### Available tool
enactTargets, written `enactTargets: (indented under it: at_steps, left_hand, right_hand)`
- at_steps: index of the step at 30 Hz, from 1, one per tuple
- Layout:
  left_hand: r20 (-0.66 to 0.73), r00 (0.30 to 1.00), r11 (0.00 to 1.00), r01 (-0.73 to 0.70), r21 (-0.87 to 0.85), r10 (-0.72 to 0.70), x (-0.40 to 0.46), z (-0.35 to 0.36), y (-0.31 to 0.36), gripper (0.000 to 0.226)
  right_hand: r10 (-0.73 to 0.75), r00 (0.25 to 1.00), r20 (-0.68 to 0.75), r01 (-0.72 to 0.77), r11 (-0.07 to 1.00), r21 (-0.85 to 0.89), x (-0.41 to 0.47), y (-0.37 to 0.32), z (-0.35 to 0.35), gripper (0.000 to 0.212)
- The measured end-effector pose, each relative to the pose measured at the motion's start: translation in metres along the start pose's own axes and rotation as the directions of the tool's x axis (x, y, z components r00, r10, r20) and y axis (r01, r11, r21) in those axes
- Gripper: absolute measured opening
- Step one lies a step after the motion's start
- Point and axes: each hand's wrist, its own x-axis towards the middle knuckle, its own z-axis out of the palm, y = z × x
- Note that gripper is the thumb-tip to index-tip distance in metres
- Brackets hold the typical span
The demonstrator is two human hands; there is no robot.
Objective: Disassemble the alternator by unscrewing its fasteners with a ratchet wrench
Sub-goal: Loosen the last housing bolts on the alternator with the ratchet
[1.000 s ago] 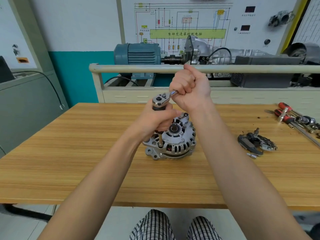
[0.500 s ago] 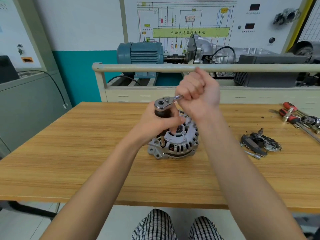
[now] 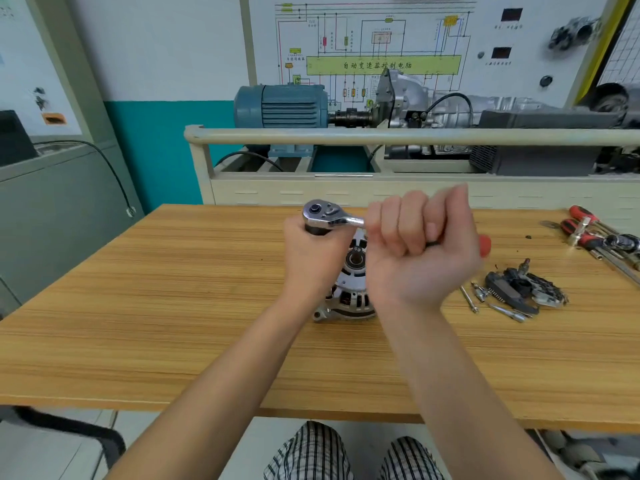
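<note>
A silver alternator (image 3: 349, 292) stands on the wooden table (image 3: 173, 289), mostly hidden behind my hands. A chrome ratchet wrench (image 3: 325, 216) sits above it, its head at the left and its handle running right. My left hand (image 3: 311, 258) grips the black socket extension just under the ratchet head. My right hand (image 3: 419, 244) is curled round the ratchet handle, whose red end (image 3: 485, 244) sticks out past my palm. The fastener under the socket is hidden.
Removed black alternator parts (image 3: 523, 289) and loose bolts (image 3: 469, 299) lie to the right of the alternator. Red-handled tools (image 3: 595, 233) lie at the table's far right. A beige rail (image 3: 415, 136) and a blue motor (image 3: 284, 105) stand behind the table.
My right hand has swung the ratchet handle from pointing away from me round to the right and lower. My left hand has stayed under the ratchet head.
</note>
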Motion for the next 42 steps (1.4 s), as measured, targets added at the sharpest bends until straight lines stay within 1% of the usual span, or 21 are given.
enactTargets:
  at_steps: [2,4,6,7,9,12,14,17,19,21,23,24,26,27,29,31,33,35,38,40,42]
  left_hand:
    - [0.265,0.964,0.997,-0.013,0.080,-0.009,0.007,-0.015,0.006,0.035]
    - [0.525,0.850,0.988,-0.041,0.147,-0.043,0.014,-0.024,0.015,0.026]
    - [0.622,0.779,0.994,0.015,0.110,-0.081,0.018,-0.020,0.018,0.032]
    - [0.630,0.769,0.995,0.081,0.064,-0.104,0.019,-0.016,0.019,0.037]
    - [0.554,0.822,0.987,0.161,-0.013,-0.127,0.019,-0.010,0.016,0.043]
    - [0.227,0.971,0.996,0.085,-0.030,-0.076,0.013,-0.005,0.007,0.034]
    - [0.022,0.999,0.999,0.024,-0.036,-0.024,0.007,0.003,0.004,0.039]
    - [-0.150,0.988,1.000,-0.024,-0.004,0.023,-0.002,0.016,0.002,0.054]
    - [-0.091,0.996,0.999,-0.022,0.027,0.024,-0.004,0.010,0.000,0.047]
    - [0.145,0.989,0.998,-0.005,0.066,-0.004,0.002,-0.004,0.005,0.035]
    - [0.441,0.897,0.993,-0.022,0.118,-0.032,0.011,-0.018,0.014,0.028]
    - [0.534,0.844,0.993,-0.017,0.120,-0.050,0.016,-0.021,0.017,0.027]
    - [0.632,0.767,0.994,0.081,0.075,-0.111,0.023,-0.019,0.022,0.033]
    - [0.644,0.753,0.988,0.147,0.040,-0.138,0.024,-0.016,0.022,0.039]
    - [0.585,0.794,0.976,0.216,-0.018,-0.165,0.024,-0.012,0.019,0.045]
    - [0.434,0.891,0.984,0.172,-0.047,-0.135,0.020,-0.009,0.013,0.044]
    - [0.240,0.969,0.996,0.075,-0.037,-0.064,0.014,-0.004,0.009,0.041]
    - [0.042,0.999,1.000,0.012,-0.003,-0.012,0.009,0.003,0.005,0.051]
    - [-0.091,0.995,0.999,-0.034,0.022,0.036,0.001,0.010,0.004,0.055]
    - [-0.039,0.999,0.999,-0.012,0.036,0.014,0.002,0.004,0.005,0.046]
    - [0.164,0.986,0.992,-0.016,0.125,-0.005,0.006,-0.008,0.011,0.028]
  right_hand:
    - [0.241,0.967,-0.089,-0.232,0.968,0.095,0.030,-0.004,-0.006,0.051]
    - [0.544,0.829,-0.128,-0.502,0.826,0.257,0.062,-0.004,-0.012,0.056]
    - [0.714,0.690,-0.121,-0.631,0.674,0.383,0.083,0.000,-0.017,0.053]
    - [0.740,0.662,-0.119,-0.649,0.645,0.403,0.087,0.003,-0.018,0.052]
    - [0.704,0.697,-0.139,-0.612,0.684,0.397,0.085,0.005,-0.017,0.059]
    - [0.451,0.870,-0.200,-0.393,0.878,0.273,0.062,0.001,-0.012,0.062]
    - [0.215,0.961,-0.172,-0.194,0.972,0.132,0.030,0.000,-0.005,0.059]
    - [-0.051,0.999,-0.011,0.051,0.999,-0.002,-0.008,0.001,0.000,0.049]
    - [-0.017,1.000,-0.009,0.017,1.000,-0.008,-0.002,-0.003,-0.001,0.049]
    - [0.212,0.971,-0.110,-0.203,0.975,0.088,0.026,-0.007,-0.006,0.057]
    - [0.498,0.853,-0.157,-0.459,0.858,0.231,0.059,-0.007,-0.011,0.061]
    - [0.611,0.777,-0.150,-0.556,0.779,0.292,0.073,-0.005,-0.014,0.060]
    - [0.727,0.674,-0.132,-0.652,0.670,0.355,0.088,0.004,-0.016,0.054]
    - [0.745,0.655,-0.125,-0.666,0.648,0.368,0.091,0.008,-0.016,0.053]
    - [0.718,0.681,-0.142,-0.629,0.674,0.388,0.090,0.011,-0.014,0.058]
    - [0.592,0.784,-0.185,-0.509,0.785,0.353,0.078,0.007,-0.011,0.062]
    - [0.372,0.905,-0.207,-0.321,0.916,0.240,0.052,0.002,-0.008,0.060]
    - [0.112,0.984,-0.138,-0.100,0.991,0.093,0.016,0.000,-0.001,0.055]
    - [-0.159,0.986,0.047,0.161,0.986,-0.048,-0.018,0.008,0.003,0.042]
    - [-0.098,0.995,0.036,0.100,0.994,-0.042,-0.007,0.006,0.001,0.046]
    - [0.142,0.986,-0.084,-0.137,0.988,0.070,0.022,-0.002,-0.007,0.057]
